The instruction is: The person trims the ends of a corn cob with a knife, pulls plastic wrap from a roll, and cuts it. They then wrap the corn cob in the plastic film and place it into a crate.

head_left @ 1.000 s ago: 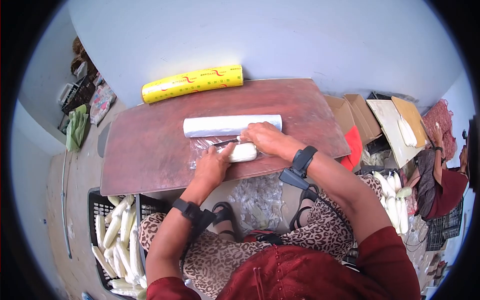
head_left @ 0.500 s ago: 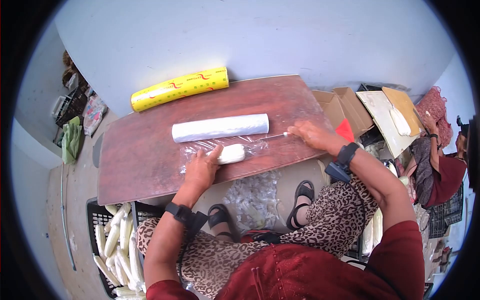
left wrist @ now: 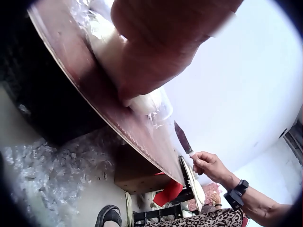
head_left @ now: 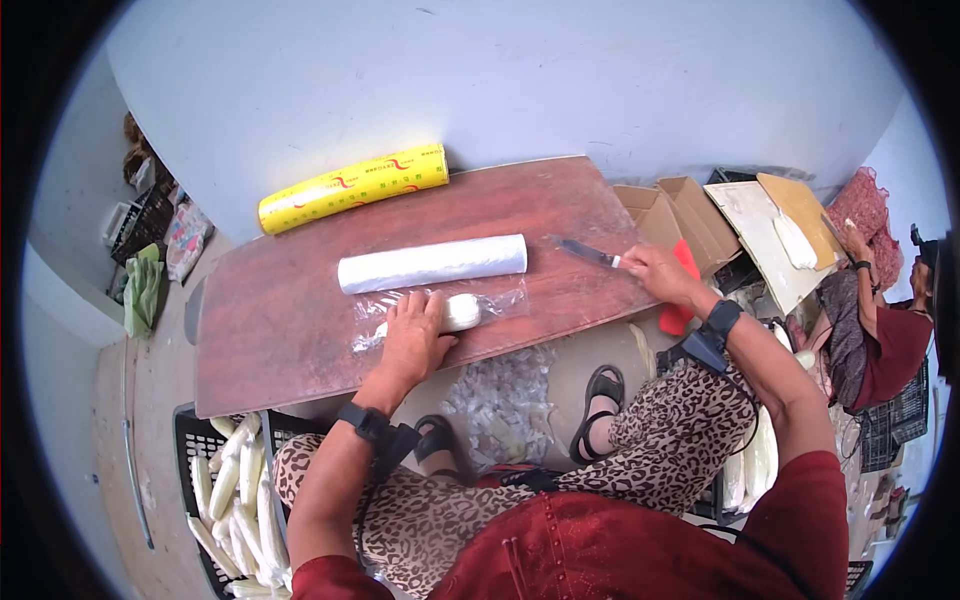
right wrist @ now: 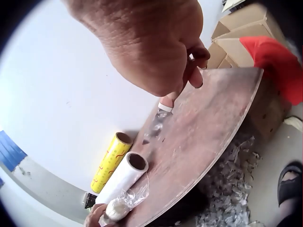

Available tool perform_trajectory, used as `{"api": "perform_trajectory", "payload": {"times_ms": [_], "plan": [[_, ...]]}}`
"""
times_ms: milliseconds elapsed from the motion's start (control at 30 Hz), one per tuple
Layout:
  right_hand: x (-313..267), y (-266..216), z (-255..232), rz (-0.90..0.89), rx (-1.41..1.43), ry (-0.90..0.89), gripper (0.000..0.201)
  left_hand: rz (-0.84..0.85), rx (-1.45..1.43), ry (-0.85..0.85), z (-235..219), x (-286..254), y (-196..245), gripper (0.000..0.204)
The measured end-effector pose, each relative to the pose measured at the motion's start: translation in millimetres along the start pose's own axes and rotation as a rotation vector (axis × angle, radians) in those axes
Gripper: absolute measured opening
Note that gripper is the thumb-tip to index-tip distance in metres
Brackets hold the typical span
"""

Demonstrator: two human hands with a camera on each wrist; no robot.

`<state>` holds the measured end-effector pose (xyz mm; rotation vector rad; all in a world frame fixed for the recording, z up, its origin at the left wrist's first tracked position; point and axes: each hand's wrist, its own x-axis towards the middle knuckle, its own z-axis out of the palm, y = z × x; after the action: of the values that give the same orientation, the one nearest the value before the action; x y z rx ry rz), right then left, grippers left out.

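Observation:
On the red-brown table [head_left: 270,320], a pale ear of corn [head_left: 462,313] lies on a sheet of clear plastic film [head_left: 505,300]. My left hand [head_left: 408,335] holds the corn's left part, fingers over the top and thumb along the near side; the left wrist view shows the corn [left wrist: 106,45] under the palm. To the right, my right hand [head_left: 662,272] grips a knife [head_left: 590,252] by its light handle, blade pointing left above the tabletop. Just behind the corn lies a white roll of film [head_left: 430,264].
A yellow printed roll [head_left: 355,188] lies along the table's back edge by the wall. At lower left, a black crate [head_left: 190,450] contains several ears of corn. Cardboard boxes [head_left: 690,220] and a red cloth [head_left: 680,300] are at right, where another person [head_left: 880,330] sits. Plastic scraps [head_left: 505,400] cover the floor.
My right hand has moved right with the knife, away from the corn and the film. My left hand stays at the corn, its fingers now further over it.

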<state>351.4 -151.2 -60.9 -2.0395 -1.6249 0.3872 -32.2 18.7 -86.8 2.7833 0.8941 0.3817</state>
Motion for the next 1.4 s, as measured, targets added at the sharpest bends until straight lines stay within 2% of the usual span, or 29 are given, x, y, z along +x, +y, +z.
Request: {"api": "perform_trajectory", "payload": {"times_ms": [100, 200, 267, 300, 400, 500, 600, 700, 800, 1000, 1167, 1400], "plan": [[5.3, -14.9, 31.1, 0.280, 0.066, 0.010, 0.019, 0.025, -0.034, 0.026, 1.3, 3.6, 2.6, 0.063], [7.1, -16.0, 45.7, 0.262, -0.003, -0.033, 0.022, 0.017, -0.067, 0.030, 4.1, 2.0, 1.5, 0.061], [9.6, -17.9, 46.1, 0.252, -0.093, -0.132, 0.025, 0.032, -0.084, 0.071, 8.8, 2.2, -0.3, 0.061], [12.8, -19.3, 45.5, 0.243, -0.141, -0.181, 0.026, 0.037, -0.094, 0.077, 10.0, 2.5, -0.4, 0.060], [25.4, -25.4, 50.4, 0.098, -0.277, -0.099, 0.032, 0.035, -0.109, 0.089, 8.7, 3.6, -1.9, 0.060], [46.3, -72.9, 65.0, -0.064, -0.315, 0.096, 0.041, 0.016, -0.109, 0.077, 5.0, 5.7, 1.3, 0.060], [70.4, -105.9, 73.0, -0.150, -0.292, 0.009, 0.050, -0.004, -0.114, 0.053, 2.9, 9.1, 2.4, 0.059], [87.4, -121.2, 94.3, -0.246, -0.284, 0.035, 0.052, -0.023, -0.103, 0.011, 4.2, 13.2, -0.5, 0.057], [99.1, -134.4, 105.4, -0.249, -0.358, -0.095, 0.055, -0.022, -0.090, 0.005, 6.7, 15.3, -3.8, 0.055], [113.9, -136.7, 111.8, -0.222, -0.344, -0.189, 0.056, -0.059, -0.133, -0.063, 2.6, 19.8, -5.9, 0.055], [106.2, -142.3, 116.2, -0.261, -0.469, -0.114, 0.061, -0.086, -0.160, -0.199, 0.1, 22.9, -9.4, 0.058], [107.1, -140.7, 120.7, -0.304, -0.538, -0.077, 0.061, -0.035, -0.200, -0.386, -13.1, 9.0, -9.0, 0.064]]}}
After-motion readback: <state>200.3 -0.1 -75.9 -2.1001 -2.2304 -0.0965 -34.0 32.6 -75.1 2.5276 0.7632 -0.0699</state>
